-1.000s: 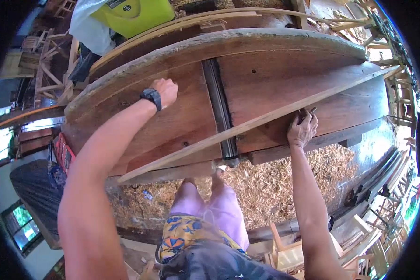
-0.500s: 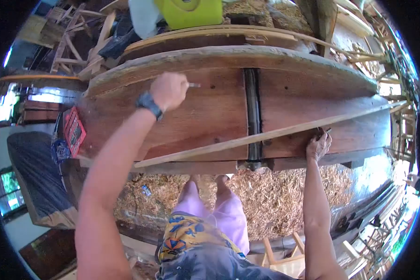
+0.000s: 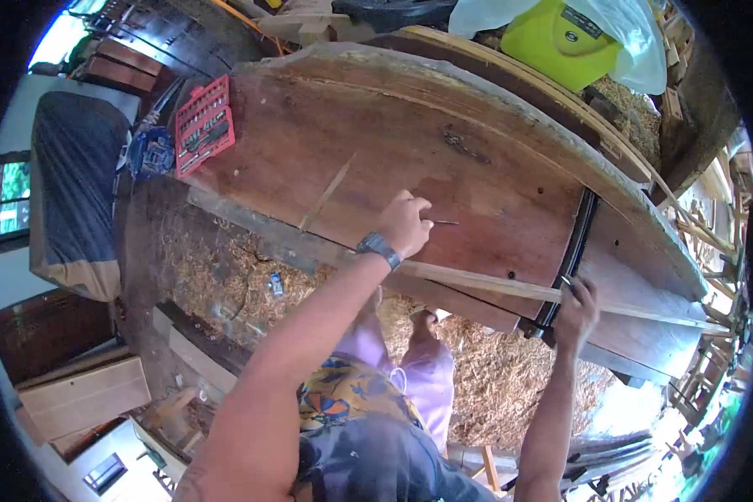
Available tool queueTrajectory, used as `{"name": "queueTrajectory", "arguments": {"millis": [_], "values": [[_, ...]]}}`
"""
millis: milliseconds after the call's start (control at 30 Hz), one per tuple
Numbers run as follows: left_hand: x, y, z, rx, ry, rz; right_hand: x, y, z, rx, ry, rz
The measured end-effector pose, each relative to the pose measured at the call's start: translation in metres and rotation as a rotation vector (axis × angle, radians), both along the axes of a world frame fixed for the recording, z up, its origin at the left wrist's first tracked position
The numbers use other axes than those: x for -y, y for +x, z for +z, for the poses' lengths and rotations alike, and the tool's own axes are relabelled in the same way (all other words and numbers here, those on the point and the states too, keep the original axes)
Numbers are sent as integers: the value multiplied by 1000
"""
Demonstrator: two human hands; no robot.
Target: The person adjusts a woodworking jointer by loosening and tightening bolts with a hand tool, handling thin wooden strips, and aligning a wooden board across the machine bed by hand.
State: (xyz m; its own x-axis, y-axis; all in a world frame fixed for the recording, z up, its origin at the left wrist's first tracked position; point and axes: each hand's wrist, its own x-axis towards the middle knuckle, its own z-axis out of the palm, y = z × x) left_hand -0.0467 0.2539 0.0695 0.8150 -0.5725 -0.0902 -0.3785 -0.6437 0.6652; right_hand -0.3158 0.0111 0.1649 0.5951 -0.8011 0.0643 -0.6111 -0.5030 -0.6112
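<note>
Over the middle of the reddish-brown wooden slab (image 3: 309, 125), my left hand (image 3: 406, 224) is closed round a thin metal bit (image 3: 446, 222) that points right. My right hand (image 3: 577, 311) is closed at the long pale wooden strip (image 3: 485, 283), beside the dark metal bar (image 3: 579, 238) across the slab. A small metallic piece (image 3: 567, 281) sticks out from its fingers; the rest of it is hidden. A red case of tool bits (image 3: 205, 125) lies open at the slab's left end.
A lime-green container (image 3: 552, 42) with clear plastic stands behind the slab. Wood shavings (image 3: 502, 385) cover the floor by my legs. A dark-covered object (image 3: 75, 192) stands at the left. A small pointed wood piece (image 3: 326, 197) lies on the slab.
The view has turned left, bringing the red case fully into sight. My left hand has moved over the slab's middle with the bit, and my right hand has come to the dark bar.
</note>
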Motion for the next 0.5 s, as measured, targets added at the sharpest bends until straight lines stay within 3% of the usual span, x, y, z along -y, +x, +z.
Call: {"name": "queueTrajectory", "arguments": {"millis": [100,200,333,500], "values": [[-26,18,-1,39,25,96,-28,68,-17,-45,126,261],[-79,43,-3,125,114,271,-49,122,-40,-65,79,487],[-125,65,-7,378,239,401,-64,158,-70,-212,-16,470],[-134,73,-24,99,257,311,-88,165,-71,-92,-313,351]]}}
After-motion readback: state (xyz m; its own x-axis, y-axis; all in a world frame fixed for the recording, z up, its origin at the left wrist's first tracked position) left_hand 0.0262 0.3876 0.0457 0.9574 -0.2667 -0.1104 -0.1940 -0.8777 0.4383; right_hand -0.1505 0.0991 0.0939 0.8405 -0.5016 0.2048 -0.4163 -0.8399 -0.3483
